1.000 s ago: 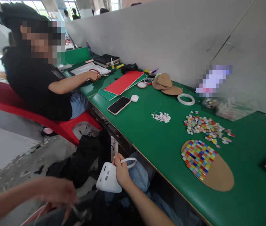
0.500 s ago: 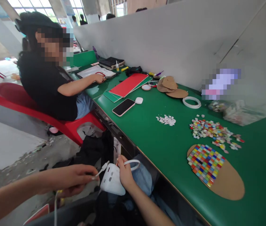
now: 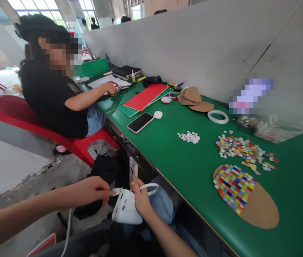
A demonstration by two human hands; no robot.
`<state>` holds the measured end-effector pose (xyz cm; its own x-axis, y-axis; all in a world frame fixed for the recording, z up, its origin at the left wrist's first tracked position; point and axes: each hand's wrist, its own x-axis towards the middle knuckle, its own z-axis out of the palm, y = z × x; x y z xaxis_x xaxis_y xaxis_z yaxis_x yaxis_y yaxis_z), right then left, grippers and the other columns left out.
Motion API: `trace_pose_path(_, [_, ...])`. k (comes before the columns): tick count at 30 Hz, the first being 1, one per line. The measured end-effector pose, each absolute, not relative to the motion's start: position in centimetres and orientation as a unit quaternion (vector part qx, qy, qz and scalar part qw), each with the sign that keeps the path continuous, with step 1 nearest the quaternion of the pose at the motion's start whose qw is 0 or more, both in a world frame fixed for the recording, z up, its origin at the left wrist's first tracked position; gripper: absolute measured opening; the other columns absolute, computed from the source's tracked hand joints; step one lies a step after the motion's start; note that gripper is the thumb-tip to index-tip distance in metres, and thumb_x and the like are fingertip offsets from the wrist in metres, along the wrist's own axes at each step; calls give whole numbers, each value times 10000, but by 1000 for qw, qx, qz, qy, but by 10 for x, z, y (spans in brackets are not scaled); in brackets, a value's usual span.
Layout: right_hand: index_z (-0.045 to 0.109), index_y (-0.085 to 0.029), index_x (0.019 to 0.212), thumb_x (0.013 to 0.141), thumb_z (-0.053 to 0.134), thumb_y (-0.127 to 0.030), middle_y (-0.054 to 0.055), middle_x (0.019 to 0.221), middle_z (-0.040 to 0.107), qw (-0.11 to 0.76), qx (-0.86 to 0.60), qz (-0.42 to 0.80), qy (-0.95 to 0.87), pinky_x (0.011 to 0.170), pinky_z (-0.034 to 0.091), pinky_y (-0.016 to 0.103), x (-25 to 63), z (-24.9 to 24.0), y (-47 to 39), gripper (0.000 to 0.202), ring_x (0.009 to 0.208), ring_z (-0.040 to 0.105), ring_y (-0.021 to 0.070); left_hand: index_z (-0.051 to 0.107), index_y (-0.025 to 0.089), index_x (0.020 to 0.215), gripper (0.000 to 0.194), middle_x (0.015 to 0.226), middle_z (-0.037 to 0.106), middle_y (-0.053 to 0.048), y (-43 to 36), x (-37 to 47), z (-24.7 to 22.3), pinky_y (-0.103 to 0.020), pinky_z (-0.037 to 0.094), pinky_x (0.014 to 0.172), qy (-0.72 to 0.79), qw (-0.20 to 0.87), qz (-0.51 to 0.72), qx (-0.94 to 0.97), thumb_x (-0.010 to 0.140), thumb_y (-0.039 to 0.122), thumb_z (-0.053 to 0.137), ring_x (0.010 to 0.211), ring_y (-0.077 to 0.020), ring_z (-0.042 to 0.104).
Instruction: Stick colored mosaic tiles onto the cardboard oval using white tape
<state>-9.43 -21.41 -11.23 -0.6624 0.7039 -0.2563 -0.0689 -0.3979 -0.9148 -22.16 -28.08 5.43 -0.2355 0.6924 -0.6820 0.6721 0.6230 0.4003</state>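
My left hand (image 3: 99,191) pinches the white plug of a USB cable (image 3: 117,191), its metal end beside the port face of a white power bank (image 3: 128,208). Whether the plug touches the case I cannot tell. The rest of the cable hangs down at the lower left. My right hand (image 3: 142,198) is closed around the power bank's upper right side, near its white strap loop (image 3: 152,188). The power bank is held above my lap, with several ports facing left.
On the green table (image 3: 151,150) lie a phone (image 3: 140,122), a white earphone case (image 3: 158,114), white chips (image 3: 189,137), loose mosaic tiles (image 3: 239,148) and a partly tiled cardboard oval (image 3: 263,210). A co-worker (image 3: 49,96) sits on a red chair (image 3: 33,121) at the left.
My left hand has shifted its grip up to the plug and brought it level, close to the power bank's ports. The power bank has tilted slightly. My right hand stays on it.
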Motion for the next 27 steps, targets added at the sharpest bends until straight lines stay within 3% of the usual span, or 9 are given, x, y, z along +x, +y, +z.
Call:
trace_pose_path(3, [442, -203, 600, 782, 444, -552, -51, 495, 409, 248, -324, 771, -489, 477, 335, 238, -94, -112, -214, 394, 469, 389, 110, 610, 135, 546, 419, 443, 394, 34, -279, -225, 59, -214, 235, 451, 715, 542, -13, 442, 783, 432, 434, 441, -84, 317])
trace_pose_path(7, [440, -206, 594, 786, 440, -556, -52, 493, 404, 238, -316, 775, -492, 462, 313, 237, -94, -113, -216, 400, 461, 385, 111, 544, 142, 498, 366, 439, 371, 40, -273, -226, 63, -218, 193, 437, 715, 562, -13, 415, 758, 390, 474, 438, -78, 284])
trace_pose_path(20, [416, -205, 596, 861, 362, -510, -50, 493, 407, 231, -307, 748, -542, 498, 313, 240, -93, -131, -223, 407, 489, 411, 117, 446, 171, 410, 341, 401, 410, 30, -252, -213, 67, -235, 246, 443, 723, 523, -79, 444, 713, 324, 479, 405, -94, 340])
trace_pose_path(27, [444, -199, 619, 869, 366, -478, -49, 509, 427, 246, -315, 732, -551, 504, 321, 230, -93, -139, -225, 382, 496, 413, 111, 456, 166, 429, 330, 382, 358, 40, -246, -211, 66, -225, 241, 428, 714, 515, -116, 461, 728, 304, 445, 385, -89, 314])
